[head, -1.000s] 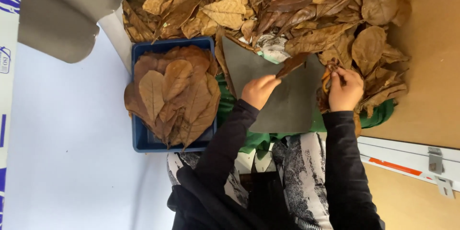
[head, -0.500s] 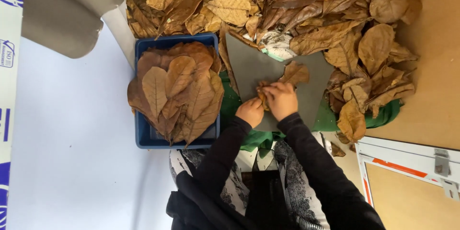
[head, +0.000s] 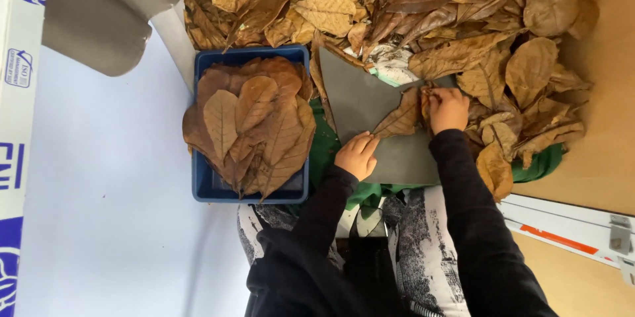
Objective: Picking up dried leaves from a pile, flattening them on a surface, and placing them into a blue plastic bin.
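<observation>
Left hand [head: 357, 155] and right hand [head: 448, 109] pinching a dry leaf [head: 400, 118] over grey board [head: 370, 102], blue tray [head: 205, 185] of leaves beside

One blue tray [head: 205, 188], one grey mat [head: 360, 102], two hands, countless dry leaves [head: 410, 19]

Both arms covered to the wrist in long black sleeves of plain, matte fabric, no cuffs, buttons or markings visible; left hand [head: 357, 156] and right hand [head: 449, 109] bare, no gloves, rings or watch seen; lower garment over the legs white with dense black mottled print, streaked and speckled; dark black fabric bunched at the lower middle of view, between the sleeves; no cables or badges seen.
</observation>
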